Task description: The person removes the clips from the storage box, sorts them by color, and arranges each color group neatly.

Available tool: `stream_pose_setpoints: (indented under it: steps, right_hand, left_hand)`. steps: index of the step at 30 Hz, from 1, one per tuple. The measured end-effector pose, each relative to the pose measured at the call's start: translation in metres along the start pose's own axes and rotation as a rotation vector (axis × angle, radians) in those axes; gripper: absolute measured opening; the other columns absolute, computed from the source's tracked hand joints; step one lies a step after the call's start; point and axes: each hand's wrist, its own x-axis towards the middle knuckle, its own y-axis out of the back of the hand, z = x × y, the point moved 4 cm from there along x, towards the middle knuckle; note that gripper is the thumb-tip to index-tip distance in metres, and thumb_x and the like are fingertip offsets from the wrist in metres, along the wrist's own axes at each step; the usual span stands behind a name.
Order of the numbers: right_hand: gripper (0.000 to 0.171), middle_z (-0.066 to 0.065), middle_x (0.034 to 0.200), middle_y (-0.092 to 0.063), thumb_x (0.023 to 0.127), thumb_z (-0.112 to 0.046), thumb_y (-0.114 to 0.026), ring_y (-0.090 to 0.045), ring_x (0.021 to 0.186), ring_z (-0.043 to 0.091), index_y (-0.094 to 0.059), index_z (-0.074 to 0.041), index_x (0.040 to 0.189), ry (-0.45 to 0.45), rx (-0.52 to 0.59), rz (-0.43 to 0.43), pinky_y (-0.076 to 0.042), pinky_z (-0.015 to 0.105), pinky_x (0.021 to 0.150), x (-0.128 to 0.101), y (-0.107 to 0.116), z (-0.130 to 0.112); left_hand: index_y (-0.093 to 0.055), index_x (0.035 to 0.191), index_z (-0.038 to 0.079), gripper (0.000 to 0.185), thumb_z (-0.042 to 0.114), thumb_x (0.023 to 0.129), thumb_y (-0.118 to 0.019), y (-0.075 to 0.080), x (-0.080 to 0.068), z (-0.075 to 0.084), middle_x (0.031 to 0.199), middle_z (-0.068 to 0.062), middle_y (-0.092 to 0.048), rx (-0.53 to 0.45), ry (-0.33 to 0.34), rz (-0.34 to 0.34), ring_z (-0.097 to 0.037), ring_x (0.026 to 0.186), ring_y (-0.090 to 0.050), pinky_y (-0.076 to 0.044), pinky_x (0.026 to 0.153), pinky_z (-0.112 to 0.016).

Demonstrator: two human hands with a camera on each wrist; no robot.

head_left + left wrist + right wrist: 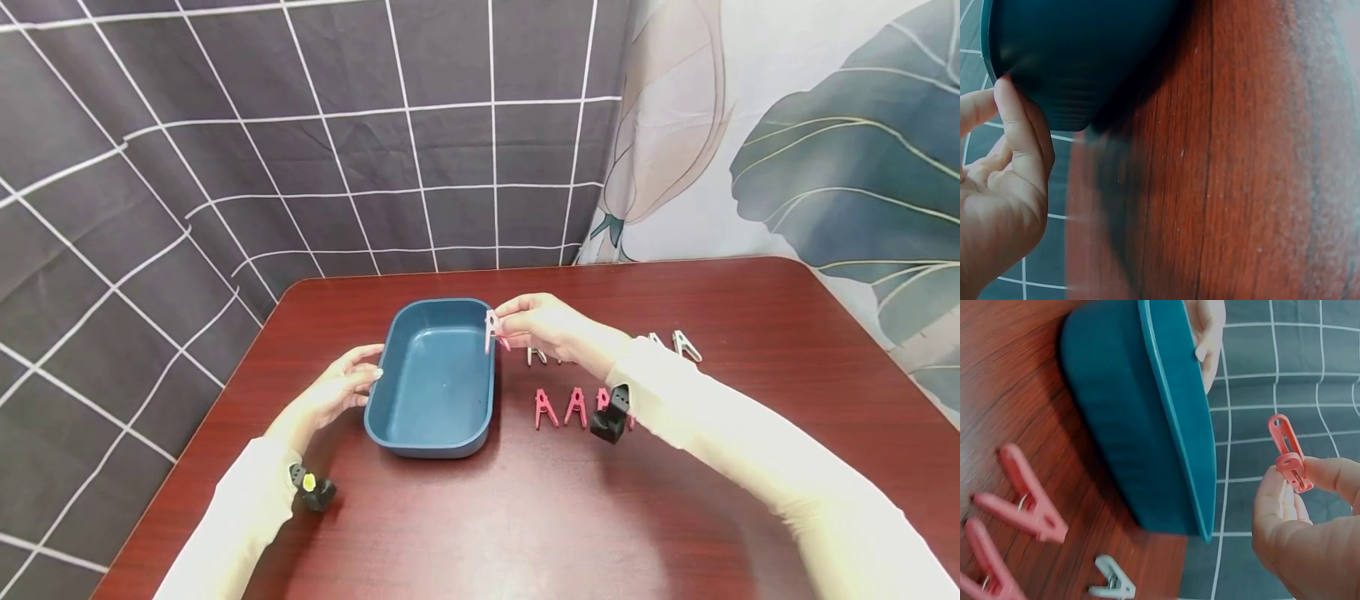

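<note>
- We see the blue tray (pixel 437 379) interior unobstructed from above.
- Pink clips (pixel 558 407) and white clips (pixel 686 345) occupy the table (pixel 487 517) right of the tray.
- Table front lies open.

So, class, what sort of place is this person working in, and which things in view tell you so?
Probably a staged tabletop set-up indoors, not a lived-in room: a reddish wooden table, hung backdrop cloths behind it, and only a blue tub and clothes pegs laid out.
</note>
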Motion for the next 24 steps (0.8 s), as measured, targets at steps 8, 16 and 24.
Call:
stream_pose_setpoints:
  steps: [8, 16, 24]
  right_hand:
    - [0.038, 0.000, 0.091, -0.059, 0.091, 0.004, -0.049, -0.062, 0.080, 0.008, -0.041, 0.016, 0.126, 0.019, -0.009, 0.009, -0.053, 0.024, 0.081, -0.017, 0.030, 0.007]
    - [0.039, -0.006, 0.090, -0.061, 0.091, 0.002, -0.051, -0.061, 0.082, 0.005, -0.039, 0.016, 0.125, 0.015, -0.009, 0.021, -0.051, 0.019, 0.080, -0.042, 0.063, 0.018]
    - [0.037, -0.007, 0.087, -0.064, 0.092, 0.001, -0.051, -0.062, 0.083, 0.005, -0.040, 0.015, 0.124, 0.007, -0.008, 0.054, -0.052, 0.019, 0.078, -0.069, 0.098, 0.032]
  left_hand:
    - [-0.025, 0.145, 0.002, 0.055, 0.006, 0.096, -0.048, 0.003, 0.000, 0.003, 0.093, 0.006, -0.063, 0.028, 0.005, 0.014, -0.006, 0.075, -0.063, -0.050, 0.064, -0.024]
    - [-0.025, 0.145, 0.000, 0.053, 0.005, 0.096, -0.046, 0.000, -0.001, 0.000, 0.089, 0.008, -0.063, 0.009, 0.024, 0.029, -0.005, 0.072, -0.062, -0.050, 0.063, -0.022]
    - [-0.024, 0.145, -0.002, 0.053, 0.006, 0.096, -0.044, -0.006, 0.001, -0.002, 0.084, 0.011, -0.064, -0.005, 0.040, 0.052, -0.004, 0.071, -0.063, -0.050, 0.062, -0.022]
